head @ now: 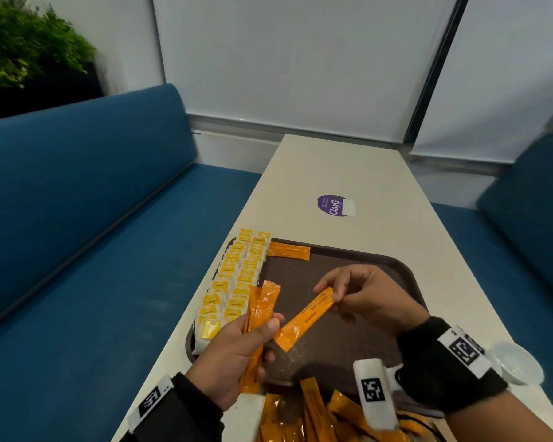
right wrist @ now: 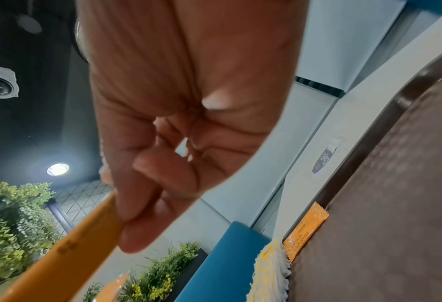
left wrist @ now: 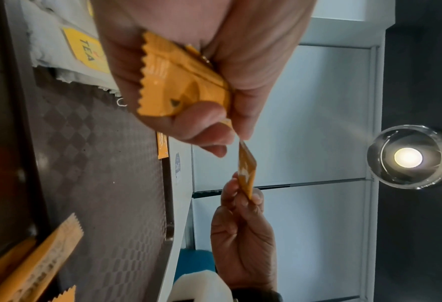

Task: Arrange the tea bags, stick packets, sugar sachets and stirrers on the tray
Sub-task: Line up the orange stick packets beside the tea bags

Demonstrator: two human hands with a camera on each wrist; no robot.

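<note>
A dark brown tray point(head: 358, 266) lies on the white table. Yellow tea bags point(head: 233, 279) stand in two rows along its left side, and one orange stick packet point(head: 288, 251) lies at the tray's far left corner. My left hand point(head: 237, 349) grips a bunch of orange stick packets point(head: 258, 317) upright above the tray's near left corner; the same bunch point(left wrist: 178, 81) fills the left wrist view. My right hand point(head: 358, 295) pinches the top end of a single orange stick packet point(head: 304, 317), whose lower end lies by my left thumb.
Several loose orange stick packets point(head: 320, 416) lie at the tray's near edge. A purple sticker point(head: 332, 205) is on the table beyond the tray, a clear plastic lid point(head: 517, 362) at the right. Blue benches point(head: 77, 218) flank the table.
</note>
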